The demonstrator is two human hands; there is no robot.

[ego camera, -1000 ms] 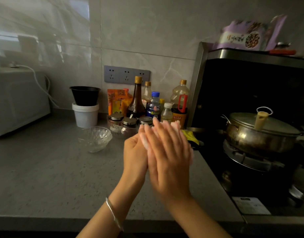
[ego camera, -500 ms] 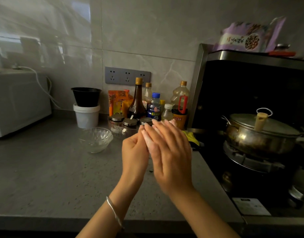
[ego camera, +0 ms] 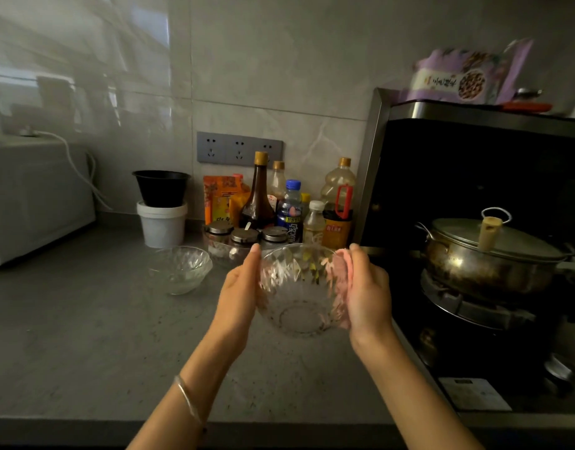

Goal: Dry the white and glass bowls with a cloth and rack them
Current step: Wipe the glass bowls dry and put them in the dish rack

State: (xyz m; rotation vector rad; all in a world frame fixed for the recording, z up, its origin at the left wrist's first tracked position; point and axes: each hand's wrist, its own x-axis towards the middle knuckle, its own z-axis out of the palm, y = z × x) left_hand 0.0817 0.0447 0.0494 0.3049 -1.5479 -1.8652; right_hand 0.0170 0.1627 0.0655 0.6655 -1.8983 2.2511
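A clear, faceted cut-glass bowl (ego camera: 299, 293) is held in the air between both hands, above the grey stone counter (ego camera: 85, 319). Its mouth is tipped toward the camera, so the round base shows through. The left hand (ego camera: 239, 293) grips the bowl's left wall: the thumb lies straight up along the rim, and the other fingers curl behind the glass, seen only dimly through it. The right hand (ego camera: 367, 293) holds the right wall, with the thumb at the rim on the near side and the fingers wrapped round the far side. A pale pink patch (ego camera: 339, 271) shows at those fingers through the glass; I cannot tell whether it is cloth or the fingers bent by the facets.

To the left of the left hand's fingers, and apart from them, a second glass bowl (ego camera: 180, 269) stands upright on the counter. Just beyond the fingertips of both hands stand three metal-lidded spice jars (ego camera: 244, 237), with a dark brown bottle (ego camera: 257, 196) behind them. To the right of the right hand's fingers, well apart, a lidded steel pot (ego camera: 490, 264) sits on a gas burner. A thin silver bangle (ego camera: 188, 401) circles the left wrist.
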